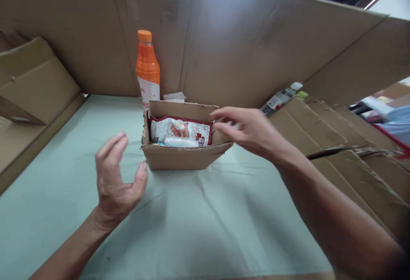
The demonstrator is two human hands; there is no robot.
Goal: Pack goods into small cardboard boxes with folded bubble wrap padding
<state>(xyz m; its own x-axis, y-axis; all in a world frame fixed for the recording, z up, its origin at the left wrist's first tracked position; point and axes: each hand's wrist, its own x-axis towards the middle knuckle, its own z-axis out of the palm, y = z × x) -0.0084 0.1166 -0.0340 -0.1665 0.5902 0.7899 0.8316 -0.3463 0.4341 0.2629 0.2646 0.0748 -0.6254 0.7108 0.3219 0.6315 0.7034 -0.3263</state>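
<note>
Pale green cloth [198, 216] lies before a cardboard wall [240, 49], bearing an open box [176, 158] with a printed packet [179, 127] inside. Beside it, the left hand [117, 184] is empty, fingers parted; the right hand [251, 131] curls at its right edge, whether gripping I cannot tell.

Creased pale green cloth [192, 224], small open cardboard box [177, 159] on it, orange-capped bottle [147, 64] upright behind.

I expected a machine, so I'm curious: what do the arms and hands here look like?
They are a person's own. The left hand and right hand are bare, with ordinary fingers and thumbs and no gloves. The visible forearms show no sleeves, watch or cables. I can't make out any markings.
</note>
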